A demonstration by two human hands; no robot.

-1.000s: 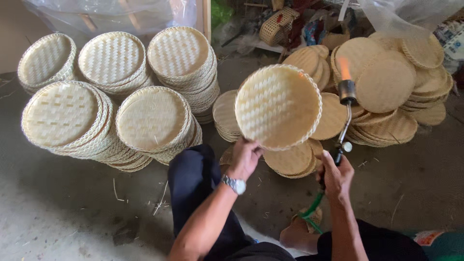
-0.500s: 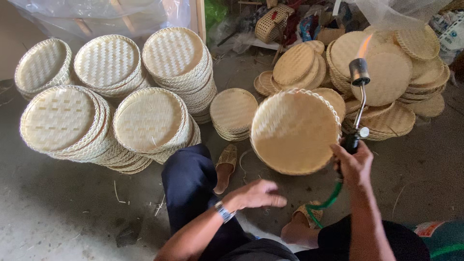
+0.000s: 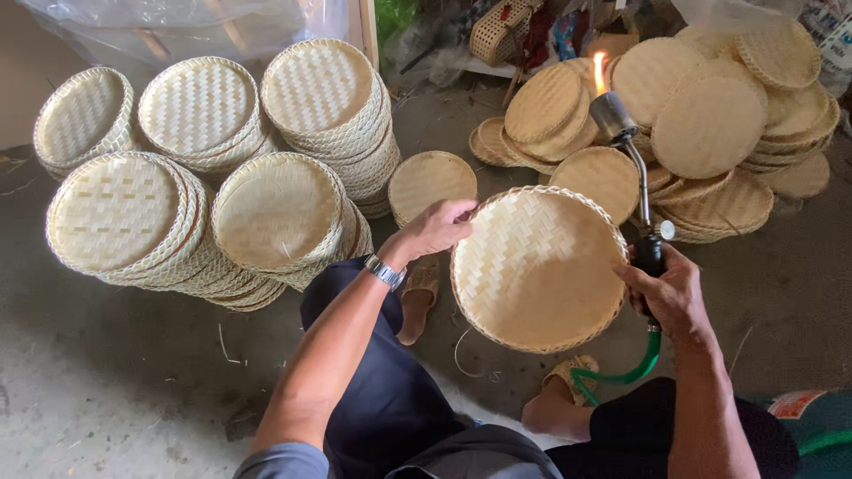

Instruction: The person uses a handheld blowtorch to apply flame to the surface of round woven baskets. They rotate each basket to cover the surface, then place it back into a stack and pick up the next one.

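My left hand (image 3: 437,228) grips the upper left rim of a round woven bamboo tray (image 3: 538,269), its hollow side facing up, held low above my lap. A watch sits on that wrist. My right hand (image 3: 672,295) is closed on the black handle of a gas torch (image 3: 632,168). The torch's metal head points up and away, with a small flame (image 3: 599,71) burning at its tip. A green hose (image 3: 632,371) curls down from the handle. The tray's right rim lies close to the torch handle.
Stacks of finished woven trays (image 3: 277,211) stand at left and centre, rims up. A loose heap of flat round trays (image 3: 710,124) lies at the back right. A sandal (image 3: 417,302) rests on the concrete floor (image 3: 115,372). Plastic sheeting (image 3: 186,27) hangs at the back.
My left hand let go of the tray, then took hold of its rim again. The tray dropped from in front of the torch and now faces hollow side up. The torch tilted away.
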